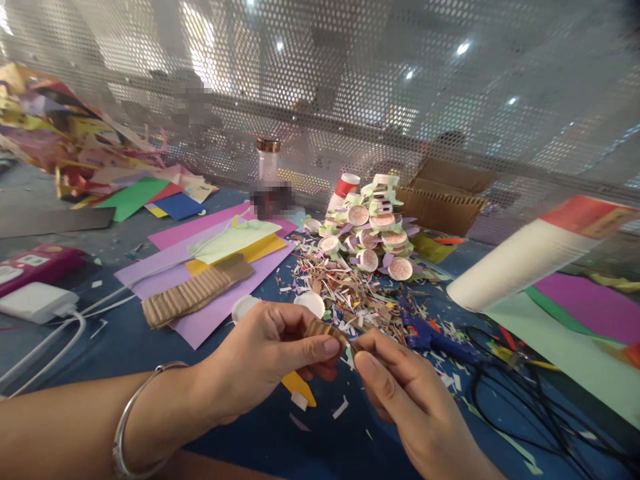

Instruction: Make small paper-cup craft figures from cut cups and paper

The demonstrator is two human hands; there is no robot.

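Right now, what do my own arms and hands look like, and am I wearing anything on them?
No sleeves or gloves are in view: the left hand and right hand are bare. A thin silver metal bangle circles the left wrist. No rings or watch show.

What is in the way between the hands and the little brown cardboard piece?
Nothing visible. The left hand already pinches the little brown cardboard piece, and the right hand grips its end, above the blue table strewn with paper scraps.

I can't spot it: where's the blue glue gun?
Head view, right of centre: the blue glue gun lies just beyond the right hand, by the paper scraps.
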